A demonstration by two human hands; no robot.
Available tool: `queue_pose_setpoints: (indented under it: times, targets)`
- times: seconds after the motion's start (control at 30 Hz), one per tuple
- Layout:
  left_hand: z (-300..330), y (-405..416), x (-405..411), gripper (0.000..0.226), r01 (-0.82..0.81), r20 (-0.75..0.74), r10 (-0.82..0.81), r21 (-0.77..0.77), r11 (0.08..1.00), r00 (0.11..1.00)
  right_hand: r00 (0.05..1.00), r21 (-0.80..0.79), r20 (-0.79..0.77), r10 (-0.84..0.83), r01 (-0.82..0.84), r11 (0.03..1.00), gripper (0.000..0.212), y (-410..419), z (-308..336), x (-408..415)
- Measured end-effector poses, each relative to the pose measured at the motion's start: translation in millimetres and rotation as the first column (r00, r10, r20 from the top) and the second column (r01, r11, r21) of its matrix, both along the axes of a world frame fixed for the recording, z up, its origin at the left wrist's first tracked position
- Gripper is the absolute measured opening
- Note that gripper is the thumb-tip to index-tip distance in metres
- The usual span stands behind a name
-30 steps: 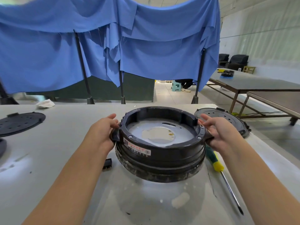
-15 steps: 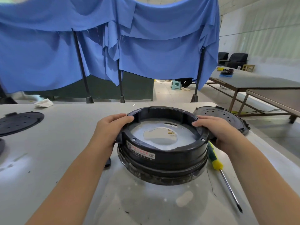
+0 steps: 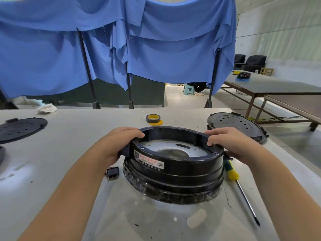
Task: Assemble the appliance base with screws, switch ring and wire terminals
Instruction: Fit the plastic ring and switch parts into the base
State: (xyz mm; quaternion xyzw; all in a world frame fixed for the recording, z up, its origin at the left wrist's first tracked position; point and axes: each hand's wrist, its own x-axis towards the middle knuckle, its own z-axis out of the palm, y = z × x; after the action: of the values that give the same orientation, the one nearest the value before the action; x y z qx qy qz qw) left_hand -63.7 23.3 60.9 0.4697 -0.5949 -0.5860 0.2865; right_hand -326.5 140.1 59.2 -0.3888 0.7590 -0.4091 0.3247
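Both hands grip the black base (image 3: 175, 167) by its top rim, open side up, mid-table near the front edge. Left hand (image 3: 114, 145) has its fingers curled over the left rim, thumb side outside; right hand (image 3: 231, 141) is closed on the right rim the same way. The base sits on a clear domed piece, seems slightly tilted toward the camera.

Step looks like seating or turning the base into position before screws go in. Best to keep the grip even on opposite sides, press straight down, keep the rim level so it doesn't rock on the dome.

The base is round, no real long axis; its axis runs vertical, opening faces up, white label (image 3: 149, 160) faces the person. Screwdriver (image 3: 241, 186) lies just right of it, tip toward the person; small black switch (image 3: 112, 172) just left; tape roll (image 3: 153, 118) behind; black vented lid (image 3: 236, 125) back right
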Motion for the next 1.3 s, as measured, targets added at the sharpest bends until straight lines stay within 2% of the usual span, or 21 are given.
queue_pose_setpoints:
  times: [0.17,0.27,0.63,0.93,1.3]
  targets:
    - [1,-6,11,0.026,0.103,0.213,-0.082,-0.087,0.991,0.973,0.995,0.103,-0.082,0.064,-0.055,0.993,0.041,0,3,-4]
    - [1,-6,15,0.027,0.139,0.266,-0.110,-0.090,0.986,0.958,0.988,0.143,-0.108,0.110,-0.094,0.985,0.043,1,6,-5]
    - [4,-2,21,0.036,0.290,0.388,-0.230,-0.103,0.951,0.892,0.921,0.301,-0.201,0.334,-0.266,0.916,0.046,9,16,-2]
    - [5,-1,20,0.037,0.337,0.451,-0.267,-0.081,0.938,0.852,0.896,0.357,-0.225,0.382,-0.288,0.888,0.052,16,22,1]
    - [3,-3,19,0.037,0.304,0.455,-0.230,-0.096,0.948,0.860,0.900,0.325,-0.214,0.379,-0.300,0.897,0.047,15,19,1]
